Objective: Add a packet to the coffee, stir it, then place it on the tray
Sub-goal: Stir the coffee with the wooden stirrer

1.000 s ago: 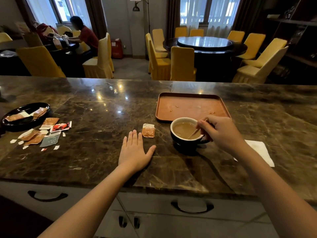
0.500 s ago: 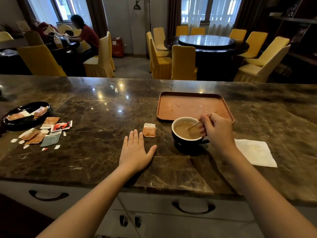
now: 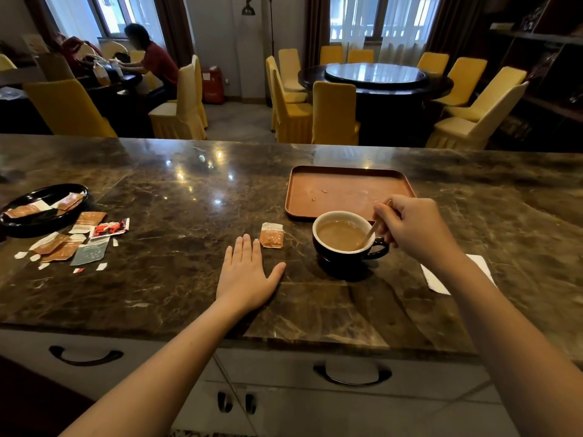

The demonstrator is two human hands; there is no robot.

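Our right hand (image 3: 413,231) pinches a wooden stirrer (image 3: 371,231) dipped in the coffee cup (image 3: 345,244), which stands on the bench (image 3: 176,279) touching the tray's (image 3: 347,190) near edge. Our left hand (image 3: 247,272) lies flat, fingers spread, beside a torn packet (image 3: 272,235).

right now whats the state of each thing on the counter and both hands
coffee cup: upright, full, off the tray
stir stick: tip in the coffee
tray: holds only crumbs
torn packet: lying flat
left hand: open, flat on counter
right hand: pinching the stick
napkin: flat under the right forearm
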